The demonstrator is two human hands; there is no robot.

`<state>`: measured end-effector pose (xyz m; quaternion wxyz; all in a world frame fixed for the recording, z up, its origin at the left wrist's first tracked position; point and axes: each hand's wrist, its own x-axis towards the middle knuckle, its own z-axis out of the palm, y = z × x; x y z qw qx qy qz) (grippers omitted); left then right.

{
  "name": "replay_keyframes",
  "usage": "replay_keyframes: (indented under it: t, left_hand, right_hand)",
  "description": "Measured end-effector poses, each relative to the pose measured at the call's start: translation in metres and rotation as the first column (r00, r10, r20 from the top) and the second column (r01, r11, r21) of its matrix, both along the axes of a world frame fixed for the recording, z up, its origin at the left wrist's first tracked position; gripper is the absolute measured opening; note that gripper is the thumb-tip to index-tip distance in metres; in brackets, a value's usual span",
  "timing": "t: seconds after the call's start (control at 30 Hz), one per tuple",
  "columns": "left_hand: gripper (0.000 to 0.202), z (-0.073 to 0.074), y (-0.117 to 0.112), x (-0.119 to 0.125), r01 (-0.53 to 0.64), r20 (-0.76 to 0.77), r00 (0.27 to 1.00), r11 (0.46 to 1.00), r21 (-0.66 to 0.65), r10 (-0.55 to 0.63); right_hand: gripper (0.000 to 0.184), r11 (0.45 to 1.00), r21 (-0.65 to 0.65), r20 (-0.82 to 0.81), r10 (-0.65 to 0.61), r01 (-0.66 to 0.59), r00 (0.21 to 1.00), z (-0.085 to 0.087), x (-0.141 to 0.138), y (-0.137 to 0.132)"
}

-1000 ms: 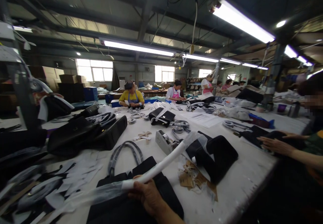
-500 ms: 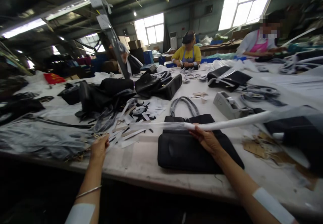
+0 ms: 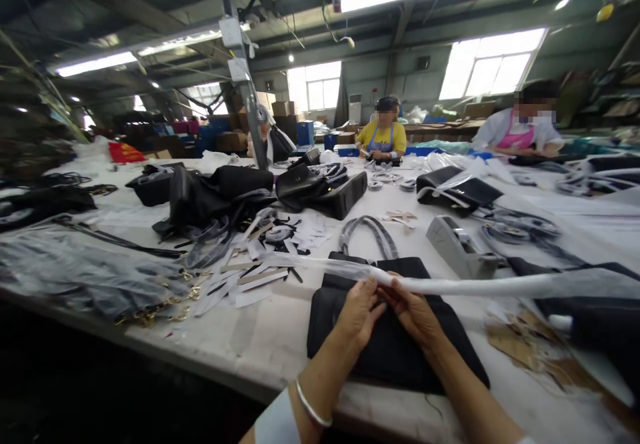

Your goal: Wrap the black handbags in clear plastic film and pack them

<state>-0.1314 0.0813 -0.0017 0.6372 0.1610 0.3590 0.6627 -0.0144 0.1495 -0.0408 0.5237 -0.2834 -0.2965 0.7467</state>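
Note:
A long white padded strip (image 3: pixel 465 287), partly wrapped in clear film, stretches across the space above a black handbag (image 3: pixel 395 357). My right hand (image 3: pixel 413 307) grips the strip near its left end, thumb on top. Close beside it, my left hand (image 3: pixel 357 307) pinches the same strip where the clear film (image 3: pixel 320 265) trails off to the left. Under both hands the handbag lies flat on the white table (image 3: pixel 250 337). Its film-wrapped handles (image 3: pixel 369 231) loop up at the back.
A grey tape dispenser (image 3: pixel 457 247) stands right of the handbag. Paper and film scraps (image 3: pixel 260 277) spread to the left, beside film-covered straps with gold clasps (image 3: pixel 150 304). Several black bags (image 3: pixel 320 191) lie farther back. Co-workers (image 3: pixel 383 137) sit across the table.
My left hand has come from the far left to the strip, next to my right hand. The view has tilted up slightly. My right hand keeps hold of the strip.

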Motion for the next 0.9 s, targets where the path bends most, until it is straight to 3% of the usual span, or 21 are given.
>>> replay_keyframes:
  t: [0.13,0.3,0.47,0.7,0.9]
  left_hand:
    - [0.037,0.001,0.022,0.000,-0.231,0.073,0.969,0.971,-0.065,0.235]
    - [0.017,0.008,0.024,-0.023,-0.299,0.128,0.944,0.953,-0.053,0.303]
    - [0.019,0.015,0.018,-0.051,-0.372,0.181,0.907,0.925,-0.077,0.380]
    - [0.018,0.029,0.003,-0.125,-0.594,0.154,0.786,0.801,-0.079,0.598]
    - [0.016,0.034,-0.015,-0.177,-0.735,0.009,0.673,0.670,-0.102,0.740]
  right_hand:
    - [0.041,1.000,-0.014,0.000,-0.004,0.004,1.000,-0.002,0.000,0.001]
    - [0.040,1.000,-0.020,0.028,0.014,-0.014,1.000,-0.003,-0.001,0.003]
    - [0.041,0.999,-0.032,0.022,0.023,-0.022,0.999,-0.003,-0.001,0.003]
    - [0.039,0.999,-0.035,0.007,0.022,-0.022,1.000,-0.005,-0.003,0.003]
    - [0.040,0.997,-0.062,-0.013,0.043,-0.044,0.999,-0.002,-0.006,0.002]
